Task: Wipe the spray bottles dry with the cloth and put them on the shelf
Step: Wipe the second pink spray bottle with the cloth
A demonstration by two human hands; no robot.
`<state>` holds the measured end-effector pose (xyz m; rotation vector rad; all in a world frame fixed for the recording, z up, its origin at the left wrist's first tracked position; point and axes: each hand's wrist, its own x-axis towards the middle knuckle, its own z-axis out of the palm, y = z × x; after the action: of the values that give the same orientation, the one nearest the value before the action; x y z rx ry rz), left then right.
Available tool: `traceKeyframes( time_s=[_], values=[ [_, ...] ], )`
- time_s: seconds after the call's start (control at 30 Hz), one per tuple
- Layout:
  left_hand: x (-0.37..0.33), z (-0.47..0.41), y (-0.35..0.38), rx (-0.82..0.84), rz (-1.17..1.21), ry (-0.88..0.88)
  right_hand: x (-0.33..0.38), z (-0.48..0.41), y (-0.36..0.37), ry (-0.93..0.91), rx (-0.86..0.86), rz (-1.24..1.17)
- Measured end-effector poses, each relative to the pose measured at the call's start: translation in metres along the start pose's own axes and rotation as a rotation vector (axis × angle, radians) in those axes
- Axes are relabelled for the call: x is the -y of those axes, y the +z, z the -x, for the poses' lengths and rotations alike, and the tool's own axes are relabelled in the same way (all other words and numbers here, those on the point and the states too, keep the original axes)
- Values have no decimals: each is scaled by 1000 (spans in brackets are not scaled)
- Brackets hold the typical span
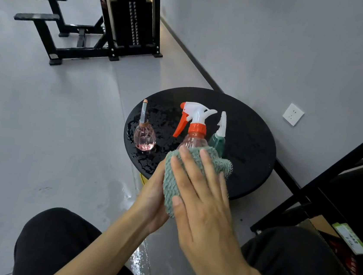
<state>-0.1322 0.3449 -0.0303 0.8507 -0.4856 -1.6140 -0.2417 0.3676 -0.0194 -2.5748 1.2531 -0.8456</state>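
Observation:
A clear pink spray bottle (195,139) with an orange collar and a white-and-orange trigger head is held upright over a round black table (250,143). A green knitted cloth (172,181) is wrapped round its body. My right hand (200,198) lies over the cloth with fingers nearly straight, pressing it against the bottle. My left hand (152,199) supports the cloth-covered bottle from the left, its fingers hidden behind it. A small round pink bottle (144,136) stands on the wet left part of the table. A green bottle (218,139) with a white nozzle stands behind the held one.
A black metal shelf frame (319,187) rises at the right, with a cardboard box (331,240) at its foot. Water is spilled on the grey floor (137,259) between my knees. A black weight machine (130,18) stands further back by the wall.

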Motion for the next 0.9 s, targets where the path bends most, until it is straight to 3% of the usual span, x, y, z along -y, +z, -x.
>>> traceKeyframes(
  time_s=[0.2, 0.43, 0.73, 0.9],
  values=[
    [5, 1, 1, -11, -35, -25, -20, -38, -12, 137, -68, -268],
    [0, -2, -3, -41, 53, 7, 4, 3, 1, 61, -45, -88],
    [10, -1, -7, 5, -61, -71, -13, -20, -8, 151, -117, -241],
    [7, 2, -2, 6, 46, -23, 6, 5, 4, 117, -97, -71]
  ],
)
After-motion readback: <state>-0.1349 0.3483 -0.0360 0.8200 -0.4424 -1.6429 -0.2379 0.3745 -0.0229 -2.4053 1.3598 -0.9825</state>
